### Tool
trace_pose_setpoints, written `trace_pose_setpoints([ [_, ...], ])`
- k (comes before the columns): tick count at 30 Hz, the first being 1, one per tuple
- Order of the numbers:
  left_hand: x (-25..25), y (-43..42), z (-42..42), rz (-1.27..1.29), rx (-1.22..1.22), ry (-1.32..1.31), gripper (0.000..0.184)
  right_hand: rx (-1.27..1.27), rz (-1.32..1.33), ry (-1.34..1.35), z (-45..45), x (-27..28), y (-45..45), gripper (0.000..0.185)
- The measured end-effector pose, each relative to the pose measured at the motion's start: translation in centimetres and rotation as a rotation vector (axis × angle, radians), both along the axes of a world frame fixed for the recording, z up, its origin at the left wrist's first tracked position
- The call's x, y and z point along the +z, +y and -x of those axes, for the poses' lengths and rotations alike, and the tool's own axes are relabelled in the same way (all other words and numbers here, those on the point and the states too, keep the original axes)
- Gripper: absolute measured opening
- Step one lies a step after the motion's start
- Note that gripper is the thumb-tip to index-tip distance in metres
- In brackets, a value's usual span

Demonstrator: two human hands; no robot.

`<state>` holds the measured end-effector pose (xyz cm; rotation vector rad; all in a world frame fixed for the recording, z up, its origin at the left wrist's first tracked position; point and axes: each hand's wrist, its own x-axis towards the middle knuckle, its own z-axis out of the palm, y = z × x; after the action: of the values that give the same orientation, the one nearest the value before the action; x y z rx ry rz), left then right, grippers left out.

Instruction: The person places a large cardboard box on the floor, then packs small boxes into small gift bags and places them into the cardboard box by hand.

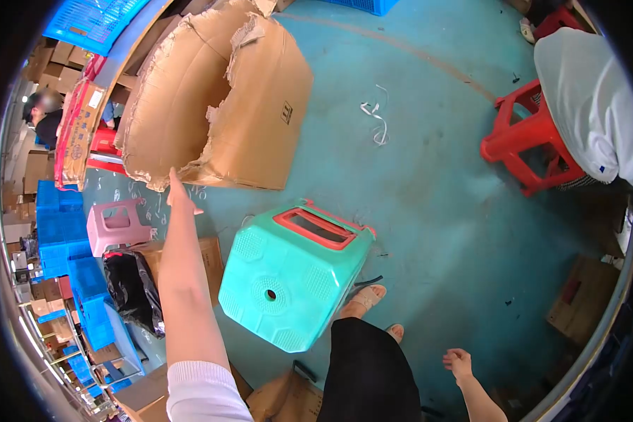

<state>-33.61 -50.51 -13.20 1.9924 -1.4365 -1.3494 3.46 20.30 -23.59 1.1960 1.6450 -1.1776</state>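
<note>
My left hand (180,194) reaches forward to the near torn edge of a large open cardboard box (260,119). Its fingers are at the box rim, with the thumb held out to the side; whether they grip the cardboard is hard to make out. My right hand (458,362) hangs low at the right over the floor, fingers slightly curled and apart, holding nothing. Between the two arms stands a turquoise stool (288,281) with a red-edged slot, just in front of my legs.
A red stool (534,141) with a white cloth stands at the right. Left are a pink stool (116,224), a black bag (133,288) and blue crates (63,225). White scraps (378,123) lie on the floor. Another person (48,126) is at the far left.
</note>
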Motion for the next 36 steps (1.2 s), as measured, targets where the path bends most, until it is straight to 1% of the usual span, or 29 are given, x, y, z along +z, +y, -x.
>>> trace_pose_setpoints([
  [1,-1.4,-1.6,0.2,-0.010,0.008,-0.008,0.096,-0.004,-0.012,-0.014,0.9,0.3,-1.0,0.017],
  [3,-5.3,-6.8,1.5,-0.118,-0.209,0.040,0.072,-0.003,0.021,0.025,4.0,0.7,-4.0,0.017],
  [5,-12.9,-13.1,2.7,0.123,-0.831,-0.330,0.054,0.027,0.089,0.105,7.9,1.1,-7.8,0.020],
  [7,-8.7,-3.7,3.9,0.692,-0.648,-0.281,0.037,0.061,0.151,0.182,12.4,0.9,-12.1,0.023],
  [8,-7.4,-0.3,4.1,0.755,-0.649,-0.164,0.036,0.064,0.184,0.212,14.6,1.4,-14.0,0.025],
  [9,-6.6,2.2,4.3,0.816,-0.651,-0.048,0.035,0.075,0.212,0.284,17.1,2.4,-16.0,0.026],
  [11,-3.7,5.8,5.1,0.683,-0.651,0.014,0.030,0.122,0.247,0.406,22.1,5.1,-19.2,0.026],
  [13,-2.5,8.5,5.0,0.797,-0.581,0.485,0.022,0.108,0.288,0.490,26.2,7.3,-20.4,0.026],
  [15,-0.1,10.5,2.0,0.738,-0.703,0.449,0.013,0.024,0.337,0.530,29.2,9.2,-20.4,0.029],
  [16,1.1,11.0,-0.6,0.637,-0.809,0.309,0.020,-0.012,0.345,0.536,30.6,10.1,-19.7,0.033],
  [17,3.0,12.6,-2.5,0.568,-0.747,0.484,0.027,-0.060,0.349,0.536,31.9,10.6,-18.5,0.038],
  [18,4.0,12.9,-4.5,0.311,-0.682,0.500,0.029,-0.118,0.349,0.539,33.2,10.9,-17.1,0.044],
  [19,3.6,12.2,-5.9,0.286,-0.586,0.568,0.023,-0.088,0.302,0.565,34.6,11.4,-15.6,0.053],
  [20,5.5,12.2,-6.9,0.272,-0.556,0.549,0.010,-0.056,0.252,0.578,35.7,11.9,-13.8,0.064],
  [21,3.8,10.5,-7.6,0.455,-0.464,0.604,0.029,-0.080,0.220,0.595,36.7,12.6,-12.3,0.074],
  [22,3.4,7.8,-8.8,0.217,-0.408,0.487,0.037,-0.101,0.189,0.613,38.0,13.4,-10.8,0.084],
  [23,0.5,3.3,-9.8,0.108,-0.373,0.549,0.041,-0.160,0.234,0.649,39.1,14.8,-9.7,0.100],
  [24,3.7,4.0,-9.0,0.073,-0.370,0.524,0.048,-0.239,0.253,0.693,40.2,14.4,-8.2,0.107],
  [25,1.1,0.7,-9.0,0.073,-0.443,0.649,0.052,-0.298,0.237,0.757,41.2,15.0,-7.3,0.110],
  [26,2.2,0.2,-7.8,0.022,-0.458,0.531,0.053,-0.350,0.261,0.804,42.4,14.3,-6.0,0.110],
  [27,0.4,-2.4,-6.8,0.004,-0.539,0.565,0.050,-0.420,0.286,0.843,43.5,14.3,-5.1,0.108],
  [28,-1.3,-4.4,-5.8,-0.013,-0.615,0.598,0.046,-0.531,0.352,0.898,44.7,14.3,-4.7,0.092],
  [29,-0.7,-3.5,-4.4,-0.020,-0.649,0.592,0.046,-0.638,0.421,0.955,45.8,14.2,-4.2,0.077],
  [30,0.5,-2.3,-2.9,-0.068,-0.728,0.583,0.039,-0.675,0.409,0.951,46.2,13.7,-3.1,0.077],
  [31,1.3,-1.3,-1.5,-0.115,-0.806,0.558,0.032,-0.578,0.210,1.029,45.9,12.9,-2.5,0.062],
  [32,1.0,-0.4,0.0,-0.063,-0.878,0.517,0.024,-0.470,0.011,1.087,44.7,11.9,-2.1,0.047],
  [33,0.4,0.5,1.6,-0.010,-0.947,0.479,0.021,-0.501,0.004,1.063,43.0,11.8,-2.2,0.047],
  [35,0.1,2.9,4.9,0.052,-1.094,0.369,0.014,-0.361,-0.749,0.864,40.5,13.4,-2.0,0.029],
  [36,0.3,4.7,6.2,0.047,-1.111,0.366,0.014,-0.374,-0.757,0.853,39.0,13.4,-1.5,0.029],
])
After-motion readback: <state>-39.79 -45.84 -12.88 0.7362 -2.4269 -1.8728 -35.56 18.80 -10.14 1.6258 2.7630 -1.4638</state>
